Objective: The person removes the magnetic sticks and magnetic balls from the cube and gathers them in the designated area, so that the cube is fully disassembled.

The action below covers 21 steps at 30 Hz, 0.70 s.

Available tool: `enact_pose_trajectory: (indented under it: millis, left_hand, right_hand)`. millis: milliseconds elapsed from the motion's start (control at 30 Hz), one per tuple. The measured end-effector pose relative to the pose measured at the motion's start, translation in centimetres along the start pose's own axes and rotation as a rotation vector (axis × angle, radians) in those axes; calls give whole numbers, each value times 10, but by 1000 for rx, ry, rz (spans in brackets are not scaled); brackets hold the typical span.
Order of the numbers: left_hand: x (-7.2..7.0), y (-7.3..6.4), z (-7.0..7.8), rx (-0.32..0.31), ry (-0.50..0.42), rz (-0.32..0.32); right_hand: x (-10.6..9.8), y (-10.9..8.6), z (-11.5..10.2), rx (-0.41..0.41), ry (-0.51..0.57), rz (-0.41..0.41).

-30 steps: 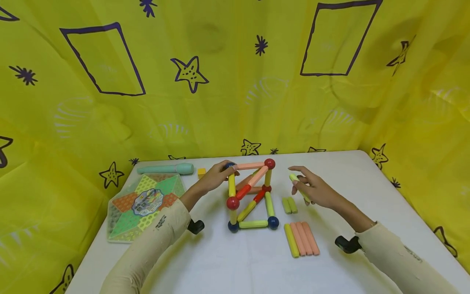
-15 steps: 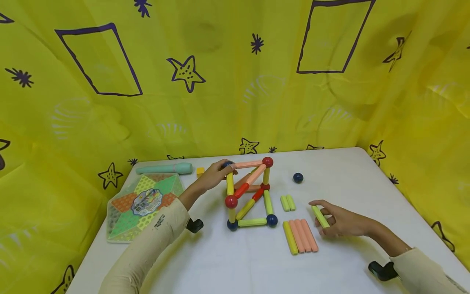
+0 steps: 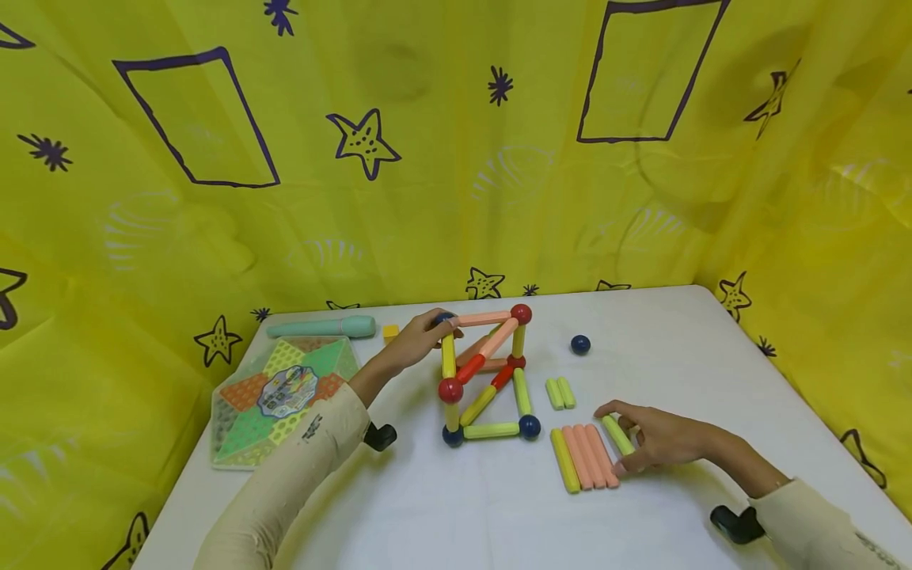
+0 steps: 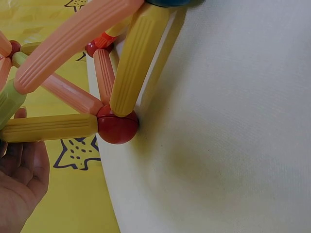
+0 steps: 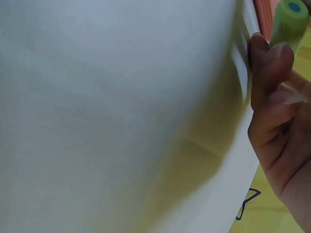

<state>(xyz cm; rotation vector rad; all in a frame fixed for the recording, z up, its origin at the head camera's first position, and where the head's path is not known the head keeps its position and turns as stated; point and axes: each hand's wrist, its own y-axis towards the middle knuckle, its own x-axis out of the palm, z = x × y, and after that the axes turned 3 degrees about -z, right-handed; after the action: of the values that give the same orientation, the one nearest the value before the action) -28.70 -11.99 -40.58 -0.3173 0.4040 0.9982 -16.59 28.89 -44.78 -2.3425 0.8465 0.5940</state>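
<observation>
A frame of magnetic sticks and balls stands mid-table, with red and blue balls at its corners. At its upper left corner my left hand holds the blue ball, fingers mostly hidden behind it. In the left wrist view, that hand sits behind a yellow stick that ends in a red ball. My right hand pinches a light green magnetic stick low over the table, right beside a row of sticks. Its end shows above the curled fingers in the right wrist view.
The row has one yellow stick and several pink sticks. Behind it lie two short green sticks and a loose blue ball. At left are a patterned box, a mint-green baton-like object and a yellow cube.
My right hand has let go of a blue ball at the back right and come down and rightward with the green stick, then slightly left to the row. The left hand keeps its place.
</observation>
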Motion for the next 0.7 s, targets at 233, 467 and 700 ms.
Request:
enact_pose_trajectory:
  millis: [233,467,700]
  left_hand:
    - [0,0,0,3,-1,4]
    - [1,-1,0,-10,-6,21]
    - [-1,-2,1,7,-16,20]
  right_hand:
    - [-2,2,2,1,0,-28]
    - [1,2,5,-46,25,-25]
    - [2,0,2,-44,55,-34]
